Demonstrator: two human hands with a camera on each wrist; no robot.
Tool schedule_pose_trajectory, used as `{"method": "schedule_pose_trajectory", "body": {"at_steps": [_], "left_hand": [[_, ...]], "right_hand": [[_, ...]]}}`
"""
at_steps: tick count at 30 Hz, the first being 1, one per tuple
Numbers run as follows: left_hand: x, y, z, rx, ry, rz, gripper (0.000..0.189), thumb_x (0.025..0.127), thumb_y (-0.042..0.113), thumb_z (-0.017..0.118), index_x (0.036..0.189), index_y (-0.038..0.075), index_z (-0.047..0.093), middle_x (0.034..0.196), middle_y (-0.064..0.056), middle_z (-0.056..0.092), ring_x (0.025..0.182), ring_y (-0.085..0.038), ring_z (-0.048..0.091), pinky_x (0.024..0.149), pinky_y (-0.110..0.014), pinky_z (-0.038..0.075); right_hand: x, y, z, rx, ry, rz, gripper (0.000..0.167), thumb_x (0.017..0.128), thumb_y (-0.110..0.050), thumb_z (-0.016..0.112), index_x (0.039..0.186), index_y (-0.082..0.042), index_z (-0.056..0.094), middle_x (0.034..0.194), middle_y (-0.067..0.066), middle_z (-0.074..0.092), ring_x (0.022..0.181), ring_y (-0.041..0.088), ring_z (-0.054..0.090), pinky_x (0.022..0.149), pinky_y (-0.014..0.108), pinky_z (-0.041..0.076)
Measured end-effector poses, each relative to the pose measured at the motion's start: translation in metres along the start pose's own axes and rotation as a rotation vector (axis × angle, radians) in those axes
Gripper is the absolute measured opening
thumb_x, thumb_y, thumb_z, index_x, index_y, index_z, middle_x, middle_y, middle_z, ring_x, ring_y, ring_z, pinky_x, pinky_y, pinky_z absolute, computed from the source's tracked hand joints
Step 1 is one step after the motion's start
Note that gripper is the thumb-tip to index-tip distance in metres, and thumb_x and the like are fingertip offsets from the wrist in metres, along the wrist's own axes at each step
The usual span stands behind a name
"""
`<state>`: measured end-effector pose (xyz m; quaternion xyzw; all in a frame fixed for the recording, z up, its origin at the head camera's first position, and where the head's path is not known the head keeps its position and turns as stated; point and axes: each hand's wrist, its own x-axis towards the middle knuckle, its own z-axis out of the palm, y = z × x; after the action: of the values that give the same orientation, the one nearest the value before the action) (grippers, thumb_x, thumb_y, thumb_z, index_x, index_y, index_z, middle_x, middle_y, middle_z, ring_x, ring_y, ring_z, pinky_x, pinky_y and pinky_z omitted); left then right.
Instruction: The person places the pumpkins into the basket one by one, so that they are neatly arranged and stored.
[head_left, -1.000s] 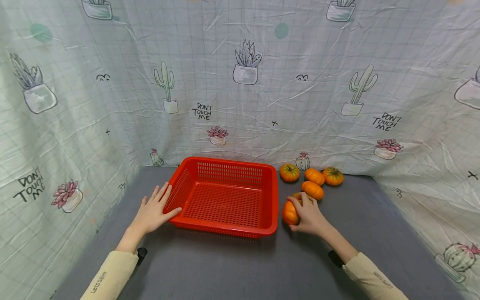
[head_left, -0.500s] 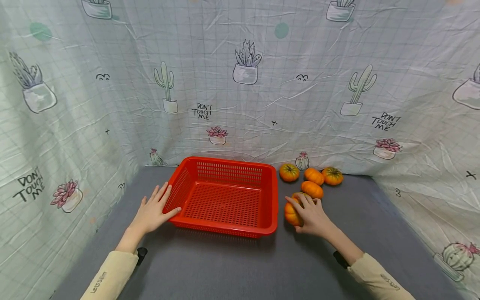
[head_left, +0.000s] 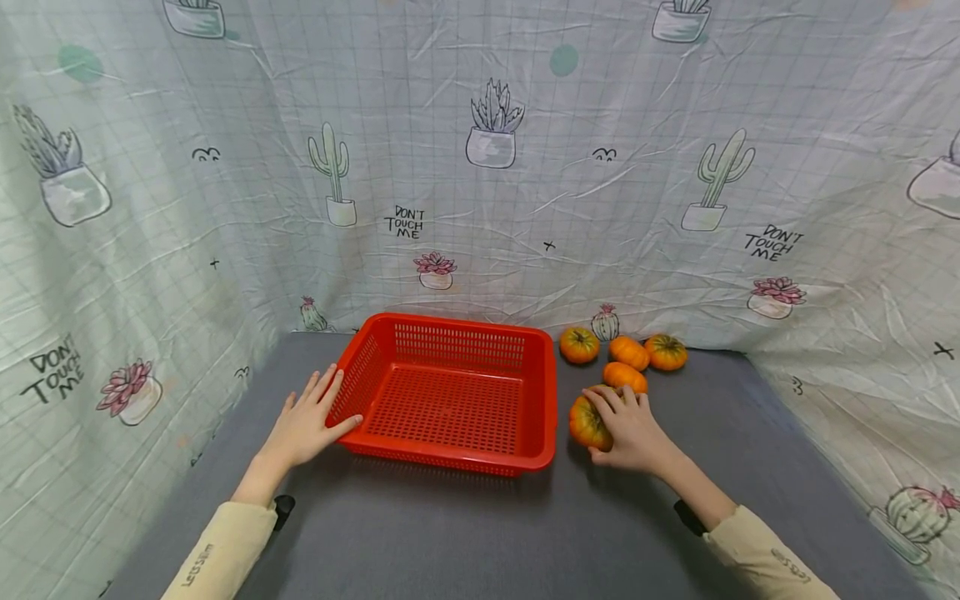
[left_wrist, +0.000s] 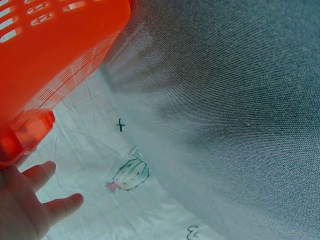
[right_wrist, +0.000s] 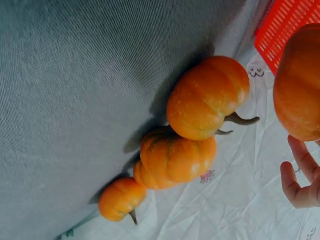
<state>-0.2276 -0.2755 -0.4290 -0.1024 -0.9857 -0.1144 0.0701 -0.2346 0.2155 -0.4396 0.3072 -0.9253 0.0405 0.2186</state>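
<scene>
Orange held pumpkin (head_left: 588, 425) has turned, showing greener skin.

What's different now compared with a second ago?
The right hand has shifted slightly rightward, keeping its grip on the nearest pumpkin. That pumpkin has turned, showing more of its green-tinged skin. Nothing was let go. The left hand at the left side of the red basket, the basket itself and the other four pumpkins look unmoved.

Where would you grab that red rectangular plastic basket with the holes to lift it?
Probably by the rim at both short ends, coming from left and right: the basket stands upright, is wider than deep, and its rim juts outward.
</scene>
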Motion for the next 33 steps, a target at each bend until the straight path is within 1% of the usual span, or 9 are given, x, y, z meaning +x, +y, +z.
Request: {"method": "schedule_pose_trajectory", "body": {"at_steps": [5, 9, 12, 14, 16, 20, 23, 27, 33], "left_hand": [[0.0, 0.0, 0.0, 0.003, -0.001, 0.0, 0.088, 0.081, 0.06, 0.046, 0.143, 0.006, 0.016, 0.149, -0.016, 0.015, 0.135, -0.038, 0.015, 0.099, -0.065, 0.014], [0.0, 0.0, -0.001, 0.008, -0.009, -0.005, 0.087, 0.081, 0.057, 0.048, 0.143, 0.006, 0.016, 0.149, -0.016, 0.015, 0.134, -0.039, 0.015, 0.099, -0.065, 0.015], [0.001, 0.0, -0.002, 0.013, -0.021, -0.011, 0.088, 0.081, 0.059, 0.047, 0.143, 0.006, 0.016, 0.149, -0.016, 0.015, 0.133, -0.041, 0.018, 0.098, -0.066, 0.016], [0.001, 0.001, -0.004, 0.027, -0.023, -0.01, 0.089, 0.08, 0.062, 0.045, 0.143, 0.006, 0.016, 0.149, -0.015, 0.016, 0.131, -0.04, 0.022, 0.097, -0.065, 0.02], [0.002, 0.001, -0.004, 0.04, -0.017, -0.006, 0.089, 0.08, 0.064, 0.044, 0.143, 0.007, 0.018, 0.148, -0.015, 0.018, 0.129, -0.039, 0.026, 0.094, -0.063, 0.025], [0.004, 0.002, -0.006, 0.052, 0.01, 0.01, 0.088, 0.08, 0.062, 0.045, 0.142, 0.005, 0.022, 0.147, -0.016, 0.022, 0.124, -0.039, 0.033, 0.088, -0.061, 0.032], [0.005, 0.003, -0.005, 0.047, 0.013, 0.006, 0.087, 0.08, 0.06, 0.046, 0.141, 0.004, 0.022, 0.146, -0.016, 0.022, 0.123, -0.039, 0.033, 0.087, -0.061, 0.032], [0.005, 0.002, -0.004, 0.021, -0.004, -0.009, 0.086, 0.081, 0.059, 0.046, 0.142, 0.004, 0.019, 0.147, -0.016, 0.018, 0.125, -0.039, 0.03, 0.087, -0.064, 0.032], [0.007, 0.001, -0.005, 0.001, -0.025, -0.013, 0.086, 0.082, 0.058, 0.045, 0.143, 0.004, 0.017, 0.148, -0.016, 0.015, 0.126, -0.042, 0.027, 0.088, -0.066, 0.029]], "right_hand": [[0.004, 0.004, -0.003, -0.004, 0.038, -0.024, 0.078, 0.061, -0.044, 0.071, 0.125, -0.007, 0.047, 0.117, 0.011, 0.05, 0.095, 0.031, 0.042, 0.07, 0.042, 0.03], [0.009, 0.006, -0.006, 0.012, 0.073, -0.042, 0.075, 0.062, -0.046, 0.069, 0.123, -0.008, 0.049, 0.114, 0.011, 0.051, 0.097, 0.032, 0.043, 0.075, 0.047, 0.031], [0.013, 0.006, -0.01, 0.035, 0.09, -0.041, 0.073, 0.064, -0.048, 0.068, 0.121, -0.008, 0.051, 0.111, 0.011, 0.052, 0.098, 0.031, 0.043, 0.078, 0.049, 0.031], [0.017, 0.006, -0.013, 0.052, 0.103, -0.034, 0.072, 0.064, -0.051, 0.068, 0.12, -0.009, 0.053, 0.109, 0.009, 0.052, 0.097, 0.03, 0.042, 0.078, 0.048, 0.031], [0.021, 0.005, -0.016, 0.065, 0.12, -0.028, 0.071, 0.065, -0.055, 0.067, 0.119, -0.01, 0.054, 0.106, 0.008, 0.052, 0.094, 0.027, 0.041, 0.074, 0.045, 0.031], [0.029, 0.002, -0.019, 0.085, 0.158, -0.018, 0.073, 0.061, -0.06, 0.068, 0.115, -0.012, 0.056, 0.101, 0.007, 0.05, 0.088, 0.023, 0.038, 0.071, 0.038, 0.029], [0.034, -0.001, -0.021, 0.095, 0.171, -0.015, 0.074, 0.059, -0.06, 0.07, 0.113, -0.012, 0.056, 0.1, 0.007, 0.049, 0.087, 0.021, 0.037, 0.071, 0.036, 0.028], [0.041, -0.004, -0.023, 0.111, 0.172, -0.011, 0.074, 0.059, -0.057, 0.071, 0.114, -0.011, 0.056, 0.102, 0.008, 0.049, 0.086, 0.021, 0.037, 0.071, 0.035, 0.028], [0.051, -0.008, -0.025, 0.106, 0.16, 0.002, 0.072, 0.062, -0.057, 0.068, 0.115, -0.01, 0.055, 0.1, 0.007, 0.05, 0.085, 0.021, 0.038, 0.07, 0.036, 0.03]]}}
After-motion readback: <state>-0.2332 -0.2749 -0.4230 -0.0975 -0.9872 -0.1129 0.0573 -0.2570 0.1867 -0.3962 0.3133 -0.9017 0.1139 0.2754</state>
